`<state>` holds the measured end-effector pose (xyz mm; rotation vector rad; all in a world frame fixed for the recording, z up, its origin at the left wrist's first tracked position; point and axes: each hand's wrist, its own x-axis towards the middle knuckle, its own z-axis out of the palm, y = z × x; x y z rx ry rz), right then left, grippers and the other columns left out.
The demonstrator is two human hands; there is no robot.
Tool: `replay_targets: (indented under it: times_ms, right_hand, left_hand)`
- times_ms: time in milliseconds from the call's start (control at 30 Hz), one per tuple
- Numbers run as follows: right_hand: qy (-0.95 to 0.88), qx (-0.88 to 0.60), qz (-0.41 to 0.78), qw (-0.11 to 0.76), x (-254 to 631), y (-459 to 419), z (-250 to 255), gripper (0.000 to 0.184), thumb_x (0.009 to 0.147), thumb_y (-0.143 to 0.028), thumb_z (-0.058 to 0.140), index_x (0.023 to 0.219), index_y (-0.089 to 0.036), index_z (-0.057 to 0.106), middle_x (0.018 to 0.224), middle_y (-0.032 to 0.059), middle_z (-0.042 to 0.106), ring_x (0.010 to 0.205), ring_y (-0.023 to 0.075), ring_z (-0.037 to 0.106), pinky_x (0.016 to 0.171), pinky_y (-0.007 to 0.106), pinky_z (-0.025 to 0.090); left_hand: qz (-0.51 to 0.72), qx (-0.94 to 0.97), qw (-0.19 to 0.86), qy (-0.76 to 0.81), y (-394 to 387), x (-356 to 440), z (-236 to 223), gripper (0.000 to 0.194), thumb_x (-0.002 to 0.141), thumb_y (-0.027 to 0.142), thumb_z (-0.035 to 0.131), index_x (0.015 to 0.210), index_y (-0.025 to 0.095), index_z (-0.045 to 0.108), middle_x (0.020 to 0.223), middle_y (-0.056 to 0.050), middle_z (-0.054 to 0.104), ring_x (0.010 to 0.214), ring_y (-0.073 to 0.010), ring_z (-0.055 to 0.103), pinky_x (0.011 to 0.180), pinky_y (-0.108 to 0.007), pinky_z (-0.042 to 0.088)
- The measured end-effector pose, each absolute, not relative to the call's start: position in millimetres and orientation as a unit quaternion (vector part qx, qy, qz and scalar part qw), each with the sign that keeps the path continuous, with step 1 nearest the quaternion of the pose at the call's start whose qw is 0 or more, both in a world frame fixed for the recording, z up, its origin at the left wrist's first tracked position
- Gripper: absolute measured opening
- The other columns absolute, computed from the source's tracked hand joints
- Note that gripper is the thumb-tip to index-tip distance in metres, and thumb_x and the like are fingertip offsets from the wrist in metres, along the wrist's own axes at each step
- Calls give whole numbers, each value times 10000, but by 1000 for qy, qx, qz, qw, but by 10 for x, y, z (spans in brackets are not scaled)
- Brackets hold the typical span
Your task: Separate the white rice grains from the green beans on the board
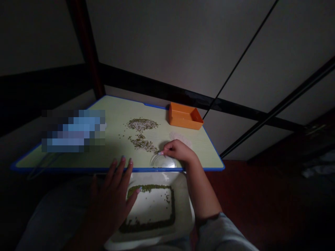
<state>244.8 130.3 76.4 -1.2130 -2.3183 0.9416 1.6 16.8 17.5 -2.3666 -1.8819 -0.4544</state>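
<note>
My right hand (pixel 179 150) is closed in a pinch at the rim of a clear round dish (pixel 163 161); whatever its fingertips hold is hidden or too small to make out. Beside it on the small table (pixel 110 146) lies a loose patch of green beans and pale grains (pixel 143 143), with a larger mixed heap (pixel 142 124) behind. At the table's front edge, my left hand (pixel 115 195) is spread open with nothing in it. Its thumb reaches over a white basin (pixel 183 202), where small green beans (pixel 149 228) line the edges of the bottom.
An orange open box (pixel 185 116) stands at the table's back right. Pale grains (pixel 179 137) are spread in front of it. A blurred-out blue object (pixel 75 130) lies on the left. Cabinet panels (pixel 167 45) rise behind the blue-edged table.
</note>
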Motion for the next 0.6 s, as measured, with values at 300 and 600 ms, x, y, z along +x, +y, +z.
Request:
replay_targets:
  times_ms: [300,600]
  right_hand:
    - [-811,-395,385,193,2461,1332,729,364,836,-401,581,583,-147,522,527,-42,453,534,77,386,549,217,321]
    - [-807,-428,288,287,2471,1323,766,408,878,-407,530,556,-170,453,574,-30,410,592,100,397,580,237,319]
  left_hand:
    - [-138,-780,41,-609,141,33,244,642,845,447,318,1432,203,228,1550,-108,276,1440,-314,216,1101,-668,188]
    - [-152,-782,44,-603,156,1,207,642,841,436,344,1435,229,219,1545,-98,290,1436,-305,230,1113,-662,171]
